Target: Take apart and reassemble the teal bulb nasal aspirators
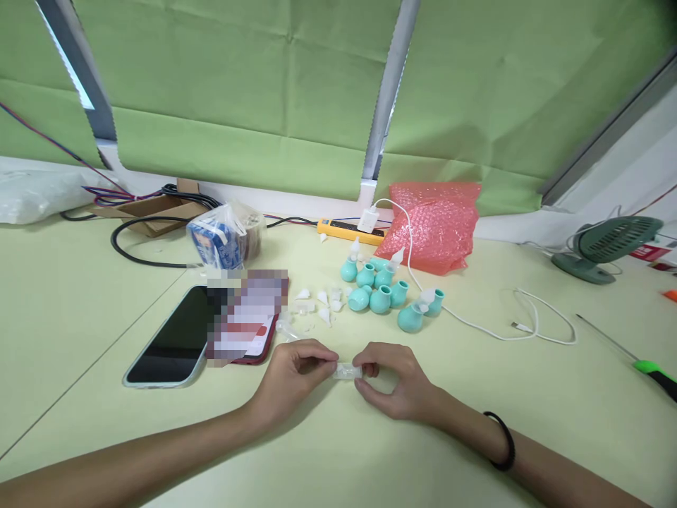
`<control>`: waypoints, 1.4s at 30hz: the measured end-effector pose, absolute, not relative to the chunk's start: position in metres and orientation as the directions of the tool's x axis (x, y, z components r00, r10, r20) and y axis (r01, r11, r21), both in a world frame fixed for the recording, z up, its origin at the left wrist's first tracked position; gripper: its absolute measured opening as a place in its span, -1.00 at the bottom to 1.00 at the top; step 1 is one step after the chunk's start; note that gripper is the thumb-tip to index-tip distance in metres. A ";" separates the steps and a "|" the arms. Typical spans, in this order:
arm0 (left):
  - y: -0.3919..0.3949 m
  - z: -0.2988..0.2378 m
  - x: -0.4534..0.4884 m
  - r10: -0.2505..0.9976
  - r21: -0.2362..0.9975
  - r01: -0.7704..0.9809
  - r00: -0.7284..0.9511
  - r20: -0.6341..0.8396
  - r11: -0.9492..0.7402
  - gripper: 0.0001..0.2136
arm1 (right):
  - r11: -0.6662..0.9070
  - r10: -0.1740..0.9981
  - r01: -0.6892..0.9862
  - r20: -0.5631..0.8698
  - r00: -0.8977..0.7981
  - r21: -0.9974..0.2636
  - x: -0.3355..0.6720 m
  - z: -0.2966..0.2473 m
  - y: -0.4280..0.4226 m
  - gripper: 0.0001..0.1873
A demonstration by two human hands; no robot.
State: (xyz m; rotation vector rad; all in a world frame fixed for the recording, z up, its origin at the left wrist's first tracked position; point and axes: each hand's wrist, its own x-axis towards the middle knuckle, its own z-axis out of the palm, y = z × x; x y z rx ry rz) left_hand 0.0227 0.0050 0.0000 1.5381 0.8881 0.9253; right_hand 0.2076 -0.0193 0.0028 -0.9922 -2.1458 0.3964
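A small clear plastic tube (346, 371) is held lengthwise between the two hands, low over the near part of the tabletop (338, 458). Its left end is pinched by the fingers of the left hand (288, 386); its right end is grasped by the thumb and fingers of the right hand (407, 381). By this grip at opposite ends, the piece is presumably kept level and steady, with its middle left visible. Whether the tabletop is touched by it cannot be told.

Beyond the hands, small white pieces (324, 317) are scattered, and turquoise bulbs (380, 300) are clustered to their right, probably so that both can be easily reached. Translucent tips (397, 257) are seen at some bulbs; how firmly they are seated cannot be judged. A dark-screened phone (169, 339) and a red-edged phone (254, 346) are laid to the left, seemingly out of the way. A screwdriver (646, 367) is left far to the right.
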 end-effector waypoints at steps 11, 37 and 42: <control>0.000 0.003 0.022 0.859 0.942 0.212 0.496 0.127 -0.261 -0.89 | 0.620 0.784 0.516 0.485 -0.387 -0.591 0.208 0.003 -0.018 -0.89; 0.003 0.007 0.026 0.846 0.923 0.288 0.529 0.069 -0.255 -0.80 | 0.557 0.829 0.419 0.452 -0.330 -0.717 0.211 0.004 -0.017 -0.93; 0.001 0.009 0.026 0.844 0.905 0.312 0.529 0.086 -0.288 -0.76 | 0.547 0.835 0.415 0.441 -0.329 -0.727 0.212 0.003 -0.016 -0.94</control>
